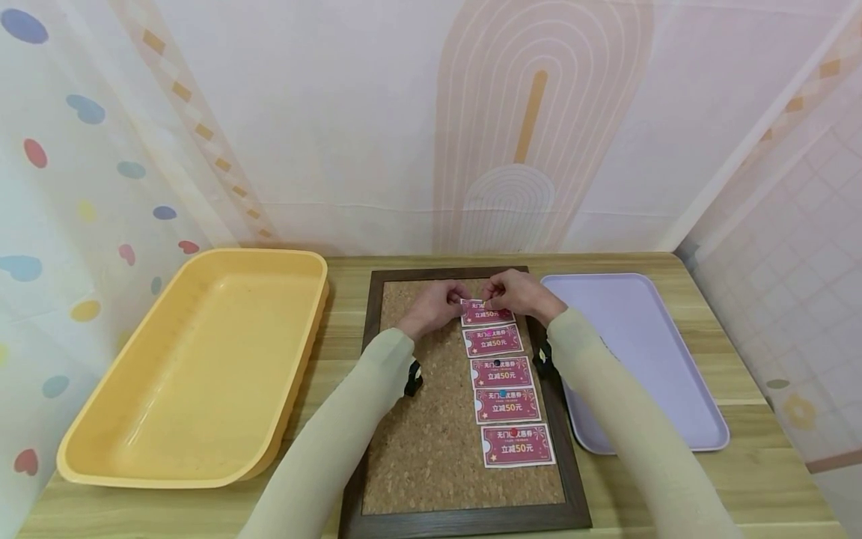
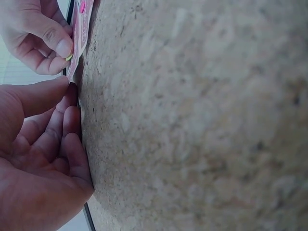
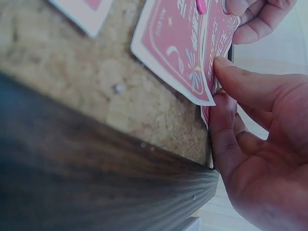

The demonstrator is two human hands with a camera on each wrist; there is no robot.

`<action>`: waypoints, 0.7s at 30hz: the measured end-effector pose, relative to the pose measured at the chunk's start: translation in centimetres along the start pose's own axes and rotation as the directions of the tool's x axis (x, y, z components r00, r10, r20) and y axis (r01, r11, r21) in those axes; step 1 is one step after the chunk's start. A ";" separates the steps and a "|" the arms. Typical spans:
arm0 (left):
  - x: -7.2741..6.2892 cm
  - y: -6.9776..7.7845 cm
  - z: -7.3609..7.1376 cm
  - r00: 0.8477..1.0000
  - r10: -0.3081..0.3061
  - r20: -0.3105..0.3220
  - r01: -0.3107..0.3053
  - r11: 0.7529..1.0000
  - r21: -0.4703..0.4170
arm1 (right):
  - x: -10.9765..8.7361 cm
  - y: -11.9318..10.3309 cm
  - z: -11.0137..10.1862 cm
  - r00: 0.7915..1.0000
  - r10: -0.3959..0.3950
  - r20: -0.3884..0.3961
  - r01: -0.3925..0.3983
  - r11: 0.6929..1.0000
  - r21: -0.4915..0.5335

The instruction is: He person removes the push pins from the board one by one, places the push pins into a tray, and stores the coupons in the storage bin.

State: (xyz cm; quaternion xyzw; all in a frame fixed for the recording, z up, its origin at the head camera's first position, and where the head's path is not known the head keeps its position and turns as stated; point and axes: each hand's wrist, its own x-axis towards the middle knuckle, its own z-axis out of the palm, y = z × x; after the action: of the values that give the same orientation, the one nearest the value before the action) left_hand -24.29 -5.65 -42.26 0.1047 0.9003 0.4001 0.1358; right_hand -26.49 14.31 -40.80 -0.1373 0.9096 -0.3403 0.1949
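Hands (image 1: 434, 305) on topmost coupon (image 1: 486, 315); pin (image 2: 69, 57) mostly hidden

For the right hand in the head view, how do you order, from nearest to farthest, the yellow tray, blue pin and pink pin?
1. Pink pin: just below the right hand.
2. Blue pin: lower down, on the fourth coupon from the top.
3. Yellow tray: off at far left.

The person wears long, plain sleeves in a pale creamy yellow, the left sleeve (image 1: 337, 427) toward the left side of the corkboard (image 1: 424, 449), the right sleeve (image 1: 622, 389) toward its right side; both reach the wrists and leave the hands bare. By the cuffs sit small, angular black fittings, the left fitting (image 1: 414, 379) above the corkboard's left half, the right fitting (image 1: 544, 359) at its right frame
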 end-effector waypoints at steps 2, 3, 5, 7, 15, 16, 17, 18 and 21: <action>-0.1 0.0 0.0 1.000 -0.004 0.003 0.004 1.000 -0.006 | 0.0 0.0 0.0 1.000 -0.008 0.002 0.008 1.000 -0.008; -0.1 0.1 0.0 1.000 -0.006 0.006 0.006 1.000 -0.009 | 0.0 0.1 0.0 1.000 -0.009 0.004 0.009 1.000 -0.004; -0.2 0.1 0.0 1.000 -0.006 0.011 0.006 1.000 -0.016 | -0.1 0.1 0.0 1.000 -0.012 0.009 0.012 1.000 0.001; -0.2 0.2 -0.1 1.000 -0.004 0.016 0.005 1.000 -0.021 | -0.1 0.1 0.0 1.000 -0.011 0.014 0.010 1.000 0.007; -0.2 0.2 0.0 1.000 0.004 0.010 -0.004 1.000 -0.017 | -0.3 0.0 -0.1 1.000 -0.003 0.020 0.002 1.000 0.020; -0.2 0.2 0.0 1.000 0.006 0.011 -0.006 1.000 -0.018 | -0.3 0.1 -0.1 1.000 -0.004 0.020 0.003 1.000 0.019; -0.2 0.2 0.0 1.000 0.008 0.011 -0.007 1.000 -0.018 | -0.2 0.1 -0.1 1.000 -0.008 0.022 0.007 1.000 0.019; -0.2 0.2 0.0 1.000 0.009 0.011 -0.009 1.000 -0.018 | -0.3 0.1 -0.1 1.000 -0.012 0.023 0.011 1.000 0.020; -0.2 0.2 0.0 1.000 0.010 0.012 -0.010 1.000 -0.016 | -0.3 0.2 -0.1 1.000 -0.020 0.024 0.020 1.000 0.018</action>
State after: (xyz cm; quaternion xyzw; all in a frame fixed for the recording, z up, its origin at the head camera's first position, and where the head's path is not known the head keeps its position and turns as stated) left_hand -24.09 -5.60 -42.11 0.1105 0.8956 0.4075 0.1400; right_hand -26.30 14.60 -40.75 -0.1487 0.9027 -0.3486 0.2037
